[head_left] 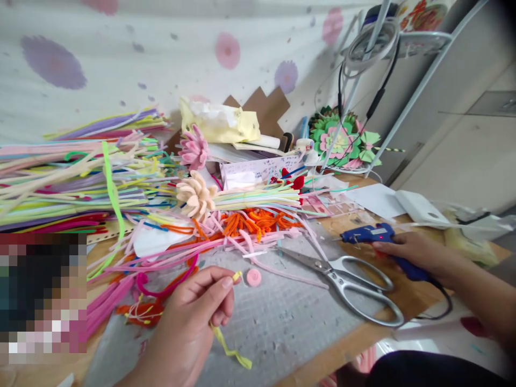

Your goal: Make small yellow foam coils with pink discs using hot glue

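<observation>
My left hand point(197, 309) pinches a thin yellow strip point(229, 349) between thumb and forefinger. One short end pokes out at the fingertips, and the crinkled tail hangs below the hand. Just right of those fingertips, a small pink coil point(253, 277) lies on the grey cutting mat point(278, 322). On the right, my right hand point(411, 252) is closed around a blue glue gun point(368, 234), whose nozzle points left and whose small red light is lit. Between the hands rest large silver scissors point(338, 277), blades toward the left and slightly apart.
Bundles of coloured pipe cleaners point(72, 183) fill the left side. Behind the mat are orange fuzzy pieces point(258, 221), a cream fuzzy flower point(196, 196) and a pink one point(194, 148). Green paper flowers point(336, 137) stand at the back right, near a white metal rack point(350, 102) with hanging cables.
</observation>
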A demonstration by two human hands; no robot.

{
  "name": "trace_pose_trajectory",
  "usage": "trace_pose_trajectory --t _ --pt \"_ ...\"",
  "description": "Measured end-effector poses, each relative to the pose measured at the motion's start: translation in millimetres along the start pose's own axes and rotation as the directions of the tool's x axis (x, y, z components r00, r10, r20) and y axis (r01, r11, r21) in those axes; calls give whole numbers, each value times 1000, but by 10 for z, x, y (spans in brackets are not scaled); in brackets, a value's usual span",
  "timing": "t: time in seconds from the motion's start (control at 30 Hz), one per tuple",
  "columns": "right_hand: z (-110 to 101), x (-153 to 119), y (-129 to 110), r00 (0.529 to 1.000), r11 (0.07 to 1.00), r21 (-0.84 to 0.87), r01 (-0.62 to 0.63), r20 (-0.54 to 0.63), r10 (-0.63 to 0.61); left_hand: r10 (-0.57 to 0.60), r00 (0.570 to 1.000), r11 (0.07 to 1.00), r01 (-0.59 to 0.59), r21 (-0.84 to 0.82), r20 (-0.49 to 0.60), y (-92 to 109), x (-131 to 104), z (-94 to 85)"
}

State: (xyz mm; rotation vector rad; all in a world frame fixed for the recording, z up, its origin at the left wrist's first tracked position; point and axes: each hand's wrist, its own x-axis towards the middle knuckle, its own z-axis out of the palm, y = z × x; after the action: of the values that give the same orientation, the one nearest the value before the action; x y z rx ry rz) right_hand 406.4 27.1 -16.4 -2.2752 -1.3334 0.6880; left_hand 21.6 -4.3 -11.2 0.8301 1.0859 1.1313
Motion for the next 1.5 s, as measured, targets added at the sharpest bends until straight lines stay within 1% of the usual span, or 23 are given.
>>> trace_pose_trajectory --t 0.03,0.1,0.13,0.2,0.23,0.27,0.3,0.33,0.37,0.4,0.43,0.47,0.53,0.57,0.6,0.63,0.7,0.77,0.83,0.97,1.1,1.3,1.5 --pt "-8 4 -10 999 999 -35 18 30 -17 -3 1000 1000 3 0 2 5 -7 8" --pt "-39 -17 -57 994 979 -173 105 44 -99 -4 1000 1000 4 -2 12 13 -22 20" --pt "-55 -51 -97 988 948 -279 152 36 -148 -1 1000 1000 1 -3 22 15 -28 24" --pt "-63 -181 -228 967 857 -466 220 -10 -254 10 999 1000 -10 -5 43 13 -35 22" --pt "-45 -279 -322 951 830 -495 258 -23 -309 15 998 1000 -15 -4 54 10 -35 18" --pt "-5 -396 -436 924 829 -467 307 -64 -378 19 998 1000 -19 0 66 6 -35 13" --pt "56 -526 -564 857 811 -370 453 -72 -511 21 997 1000 -22 4 77 2 -35 7" --pt "137 -659 -703 793 776 -204 596 4 -609 22 996 1000 -22 9 88 -3 -36 2" --pt "235 -786 -844 735 738 -19 675 112 -669 19 995 1000 -21 16 100 -7 -39 -3" --pt "343 -897 -980 660 688 150 710 198 -725 15 993 1000 -17 24 113 -11 -43 -7" --pt "455 -985 -1104 604 656 265 707 259 -754 7 992 999 -11 32 127 -14 -48 -10" --pt "564 -1046 -1210 587 657 339 674 294 -754 -4 990 999 -2 39 143 -18 -54 -13" --pt "754 -1094 -1359 600 686 463 561 343 -723 -29 984 998 19 56 175 -23 -67 -18" --pt "830 -1090 -1402 610 701 521 488 371 -700 -36 981 998 24 66 189 -25 -72 -21" --pt "894 -1076 -1427 610 706 579 408 403 -683 -41 979 997 26 78 199 -27 -75 -24" --pt "945 -1058 -1441 597 703 631 327 438 -672 -44 978 995 25 93 206 -28 -75 -28" --pt "1015 -1027 -1451 549 688 704 178 509 -663 -45 976 992 19 122 212 -31 -72 -34" --pt "1050 -1011 -1460 507 678 729 92 552 -662 -47 976 990 17 143 210 -36 -65 -40" --pt "1064 -1006 -1476 488 679 730 72 568 -663 -51 977 988 18 157 208 -41 -59 -47" --pt "1075 -1001 -1495 484 690 720 80 577 -658 -64 973 984 23 179 224 -44 -50 -60" --pt "1079 -992 -1481 500 699 708 104 570 -652 -52 967 974 -6 226 248 -36 -44 -62" --pt "1046 -990 -1479 510 708 694 132 564 -649 -37 968 972 -23 236 248 -31 -43 -59" --pt "1017 -992 -1492 549 728 665 167 551 -629 -14 967 960 -58 273 255 -29 -44 -72"
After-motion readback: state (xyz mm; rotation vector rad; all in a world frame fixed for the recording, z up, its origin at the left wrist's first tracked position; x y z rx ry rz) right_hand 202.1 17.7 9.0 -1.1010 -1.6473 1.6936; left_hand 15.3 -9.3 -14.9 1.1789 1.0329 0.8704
